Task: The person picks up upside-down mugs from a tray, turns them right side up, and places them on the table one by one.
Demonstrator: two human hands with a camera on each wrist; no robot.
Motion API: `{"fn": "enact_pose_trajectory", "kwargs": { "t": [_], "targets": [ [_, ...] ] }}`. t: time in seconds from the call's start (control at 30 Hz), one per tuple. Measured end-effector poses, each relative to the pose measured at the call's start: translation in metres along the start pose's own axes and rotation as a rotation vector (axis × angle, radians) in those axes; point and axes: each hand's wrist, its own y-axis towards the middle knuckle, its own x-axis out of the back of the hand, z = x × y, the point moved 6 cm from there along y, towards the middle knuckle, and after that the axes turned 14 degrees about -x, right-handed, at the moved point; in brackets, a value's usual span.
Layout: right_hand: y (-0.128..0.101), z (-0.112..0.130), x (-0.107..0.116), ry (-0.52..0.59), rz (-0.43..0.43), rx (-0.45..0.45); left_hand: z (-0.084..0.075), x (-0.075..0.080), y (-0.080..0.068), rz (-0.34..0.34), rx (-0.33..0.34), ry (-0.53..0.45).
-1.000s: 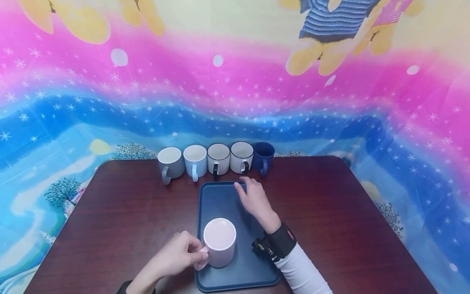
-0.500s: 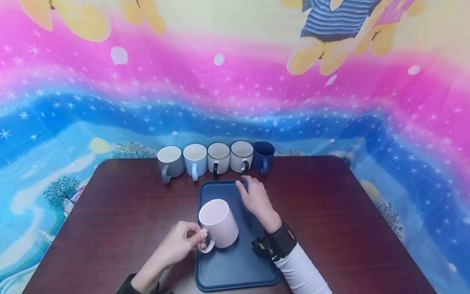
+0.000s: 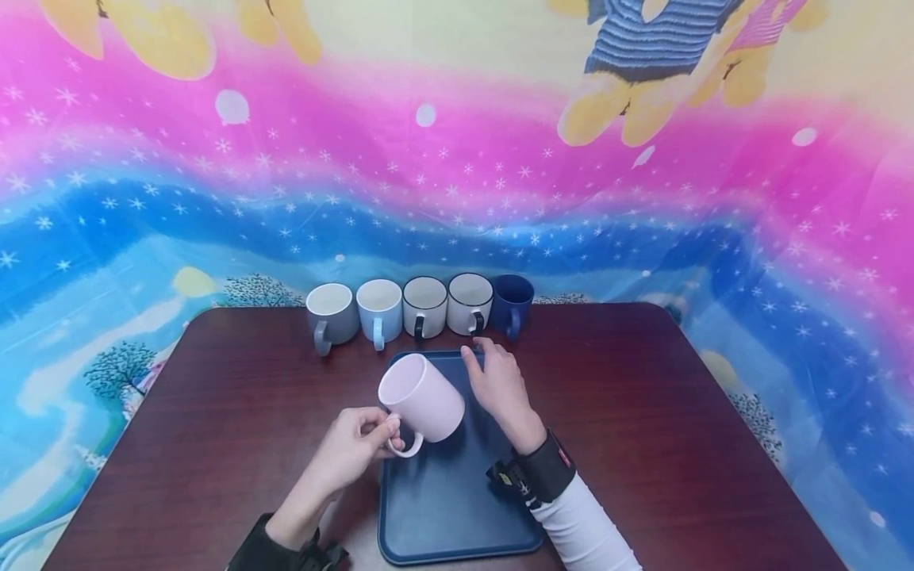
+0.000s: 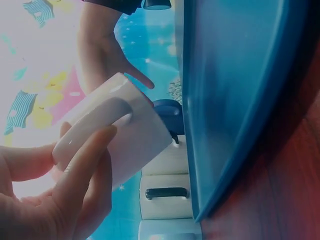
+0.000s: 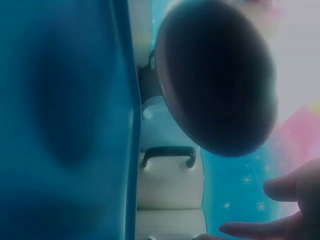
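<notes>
A pink mug (image 3: 435,400) hangs tilted over the dark blue tray (image 3: 464,507), its mouth leaning toward the upper left. My left hand (image 3: 357,440) pinches its handle between thumb and fingers; the left wrist view shows the thumb and fingertips on the handle (image 4: 97,122). In the right wrist view the mug's dark underside (image 5: 217,77) faces the camera, apart from the tray, with a shadow on the tray's surface. My right hand (image 3: 500,388), fingers spread and holding nothing, hovers by the tray's far right edge, just in front of the mug row.
Along the table's back edge stand a grey mug (image 3: 332,317), a light blue mug (image 3: 380,311), two white mugs with black handles, the left one (image 3: 425,305) beside the right one (image 3: 469,301), and a navy mug (image 3: 514,301). Behind them hangs a printed cloth (image 3: 457,198).
The pink mug has risen off the tray and moved away from me, tipping leftward, with my left hand keeping hold of its handle. My right hand has barely moved.
</notes>
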Motion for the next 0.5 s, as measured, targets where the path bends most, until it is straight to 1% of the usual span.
{"fn": "enact_pose_trajectory", "kwargs": {
  "t": [0.13,0.3,0.4,0.5],
  "targets": [
    [-0.002,0.001,0.001,-0.002,-0.008,-0.01,0.0,0.001,0.005,-0.065,0.01,-0.038],
    [-0.005,0.004,0.001,0.005,-0.005,-0.027,-0.002,0.002,0.012,-0.138,-0.009,-0.043],
    [-0.006,0.004,0.002,0.005,-0.014,-0.034,-0.004,0.003,0.015,-0.171,-0.02,-0.044],
    [-0.007,0.004,0.003,0.002,-0.019,-0.049,-0.005,0.003,0.019,-0.189,-0.02,-0.06]
  ]
}}
